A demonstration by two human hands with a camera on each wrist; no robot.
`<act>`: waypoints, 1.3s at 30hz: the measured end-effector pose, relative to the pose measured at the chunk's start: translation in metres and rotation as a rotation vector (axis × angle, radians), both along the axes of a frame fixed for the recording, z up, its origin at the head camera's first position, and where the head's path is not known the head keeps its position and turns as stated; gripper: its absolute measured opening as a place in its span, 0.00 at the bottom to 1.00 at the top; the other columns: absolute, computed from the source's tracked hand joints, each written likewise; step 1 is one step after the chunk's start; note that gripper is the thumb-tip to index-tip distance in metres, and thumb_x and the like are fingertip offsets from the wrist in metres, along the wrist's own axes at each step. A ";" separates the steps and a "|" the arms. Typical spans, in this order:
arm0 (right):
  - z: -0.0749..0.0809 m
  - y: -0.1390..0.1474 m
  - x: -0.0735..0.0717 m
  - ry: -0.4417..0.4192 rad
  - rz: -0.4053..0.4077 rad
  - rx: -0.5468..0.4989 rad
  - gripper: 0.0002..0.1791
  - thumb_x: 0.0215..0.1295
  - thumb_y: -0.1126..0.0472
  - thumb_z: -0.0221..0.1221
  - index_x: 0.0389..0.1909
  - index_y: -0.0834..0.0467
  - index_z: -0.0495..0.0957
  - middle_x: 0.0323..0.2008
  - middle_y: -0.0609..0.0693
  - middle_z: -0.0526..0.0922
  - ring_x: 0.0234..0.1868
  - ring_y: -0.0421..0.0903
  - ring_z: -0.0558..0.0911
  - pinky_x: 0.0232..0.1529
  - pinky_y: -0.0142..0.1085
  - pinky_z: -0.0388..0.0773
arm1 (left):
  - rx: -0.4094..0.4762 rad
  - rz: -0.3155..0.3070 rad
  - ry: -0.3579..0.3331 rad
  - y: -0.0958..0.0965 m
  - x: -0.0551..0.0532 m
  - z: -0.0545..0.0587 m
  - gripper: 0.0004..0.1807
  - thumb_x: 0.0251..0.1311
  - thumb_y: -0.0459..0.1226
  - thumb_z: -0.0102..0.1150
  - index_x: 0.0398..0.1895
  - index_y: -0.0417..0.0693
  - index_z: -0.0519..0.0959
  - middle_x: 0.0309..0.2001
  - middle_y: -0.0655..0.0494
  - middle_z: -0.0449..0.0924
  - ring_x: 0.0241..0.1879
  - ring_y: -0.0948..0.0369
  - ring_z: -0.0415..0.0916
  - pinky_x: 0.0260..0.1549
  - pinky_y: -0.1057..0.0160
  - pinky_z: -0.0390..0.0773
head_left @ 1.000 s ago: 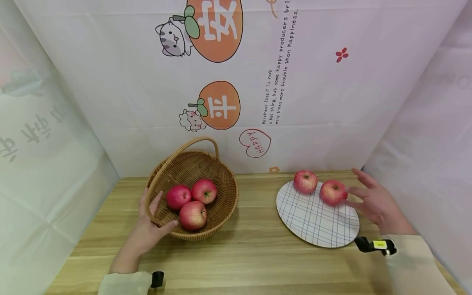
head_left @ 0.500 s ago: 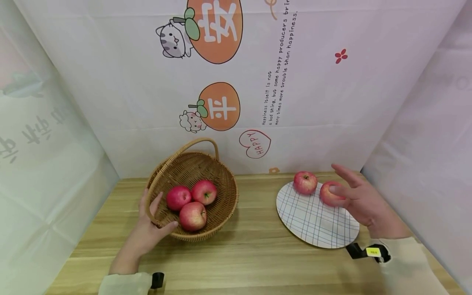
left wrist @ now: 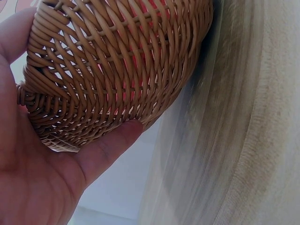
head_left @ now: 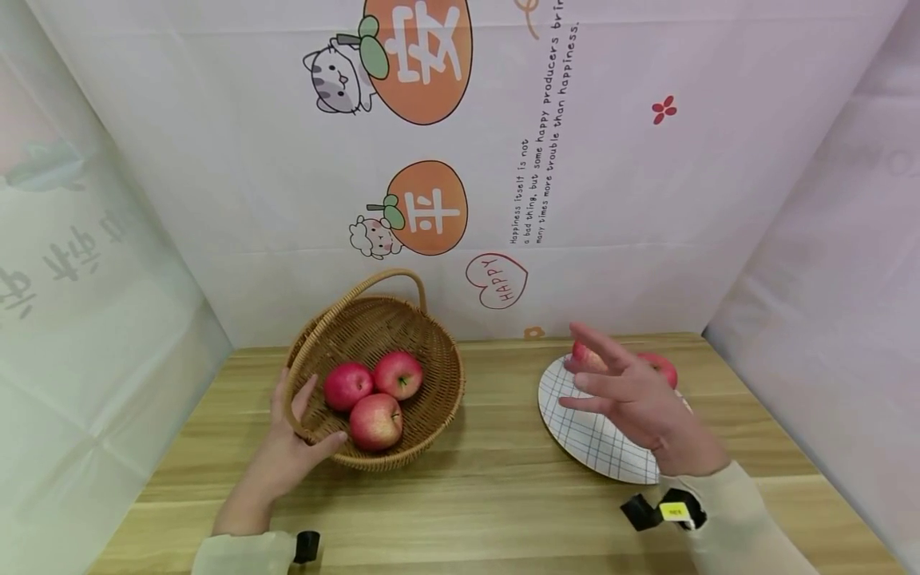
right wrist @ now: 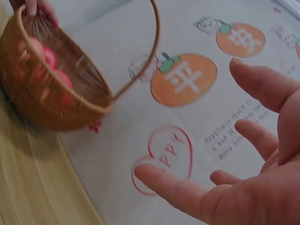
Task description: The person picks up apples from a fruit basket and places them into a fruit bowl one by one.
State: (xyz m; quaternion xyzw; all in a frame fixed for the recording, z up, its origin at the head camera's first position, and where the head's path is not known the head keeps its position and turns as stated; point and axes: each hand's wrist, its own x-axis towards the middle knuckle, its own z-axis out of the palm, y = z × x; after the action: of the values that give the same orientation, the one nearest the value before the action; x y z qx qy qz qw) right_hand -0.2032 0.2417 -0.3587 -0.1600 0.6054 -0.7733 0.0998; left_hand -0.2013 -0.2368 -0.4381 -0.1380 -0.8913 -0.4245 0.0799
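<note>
My left hand (head_left: 283,455) grips the left side of a wicker basket (head_left: 440,399), which tilts toward me under its arched handle (head_left: 338,307). In the left wrist view, one digit of that hand lies along the outside of the weave (left wrist: 126,56). Three red apples (head_left: 377,422) sit together inside the basket. On the right, my empty right hand (head_left: 647,411) hovers over a round plate (head_left: 575,427) with a blue grid pattern, its fingers spread and pointing left. Two apples are at the plate's far edge, a left one (head_left: 584,357) and a right one (head_left: 663,369), both partly hidden by that hand.
A wooden table (head_left: 496,479) carries everything. Behind it stands a white printed backdrop (head_left: 611,200) with orange fruit drawings, and pale sheets (head_left: 848,295) hang at both sides. Bare tabletop lies between basket and plate.
My right hand has moved left, from beside the right-hand apple to across the plate, leaving both apples where they were. The left hand and the basket stay in place.
</note>
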 end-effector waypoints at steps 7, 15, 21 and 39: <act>0.002 -0.047 -0.004 -0.013 0.060 -0.054 0.42 0.66 0.75 0.58 0.79 0.54 0.54 0.78 0.48 0.40 0.74 0.64 0.49 0.54 0.60 0.72 | 0.012 -0.003 -0.001 0.000 -0.001 -0.001 0.55 0.59 0.45 0.71 0.81 0.49 0.44 0.76 0.52 0.13 0.70 0.26 0.33 0.55 0.22 0.52; 0.004 -0.095 -0.005 -0.031 0.092 -0.068 0.43 0.63 0.74 0.61 0.78 0.55 0.57 0.78 0.48 0.46 0.73 0.62 0.53 0.54 0.59 0.73 | 0.018 -0.007 0.002 0.000 0.000 0.000 0.55 0.59 0.43 0.72 0.81 0.45 0.45 0.76 0.51 0.13 0.71 0.27 0.31 0.56 0.22 0.50; 0.006 -0.122 -0.006 -0.048 0.130 -0.097 0.42 0.64 0.74 0.61 0.77 0.55 0.58 0.76 0.51 0.50 0.70 0.62 0.61 0.54 0.56 0.74 | 0.010 -0.007 -0.001 0.001 0.001 0.001 0.55 0.59 0.44 0.71 0.81 0.44 0.45 0.76 0.50 0.13 0.70 0.26 0.33 0.55 0.22 0.51; -0.010 -0.180 -0.024 -0.121 0.111 0.060 0.39 0.61 0.71 0.66 0.71 0.44 0.69 0.75 0.58 0.51 0.72 0.64 0.57 0.53 0.56 0.75 | -0.035 0.003 -0.004 0.001 0.000 0.002 0.54 0.60 0.47 0.70 0.81 0.44 0.45 0.76 0.47 0.14 0.69 0.24 0.37 0.54 0.23 0.56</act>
State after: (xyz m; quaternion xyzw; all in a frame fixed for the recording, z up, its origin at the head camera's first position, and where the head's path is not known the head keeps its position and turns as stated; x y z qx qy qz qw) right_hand -0.2276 0.0614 -0.3683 -0.1433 0.6112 -0.7564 0.1839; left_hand -0.2016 -0.2354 -0.4356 -0.1373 -0.8989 -0.4091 0.0761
